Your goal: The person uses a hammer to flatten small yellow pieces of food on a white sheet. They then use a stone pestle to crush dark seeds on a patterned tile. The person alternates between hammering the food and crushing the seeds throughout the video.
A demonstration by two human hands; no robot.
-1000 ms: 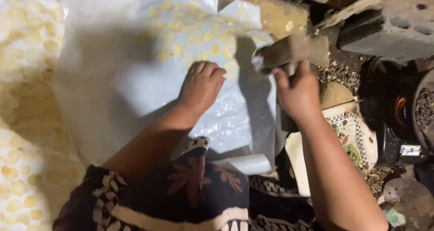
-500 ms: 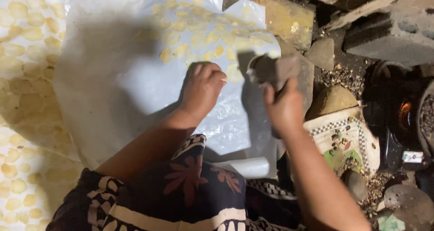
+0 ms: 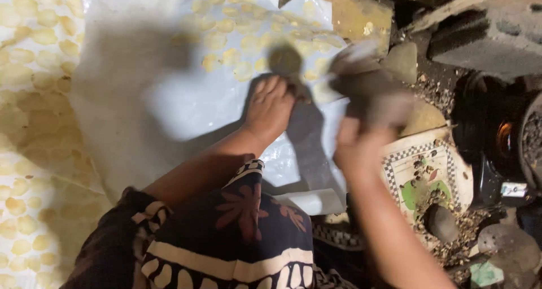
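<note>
My left hand (image 3: 271,105) rests fingers-down on a white plastic sheet (image 3: 186,97) spread on the ground. Its fingertips touch the sheet near several flattened pale yellow discs (image 3: 237,40). My right hand (image 3: 361,139) is raised beside it and gripping a grey stone (image 3: 367,88), which is blurred by motion. The stone hangs just right of my left hand's fingers, above the sheet's right edge. The stone's shadow falls across the sheet between both hands.
More yellow discs lie on a sheet at the left (image 3: 34,97). A wooden block (image 3: 355,15) and a concrete block (image 3: 491,35) sit at the top right. A patterned tray (image 3: 429,170) with seeds and a stone (image 3: 440,221), and a dark stove (image 3: 502,142), stand at the right.
My right hand has swung the stone down and leftward toward my left hand; the stone is now blurred. My left hand has stayed on the sheet.
</note>
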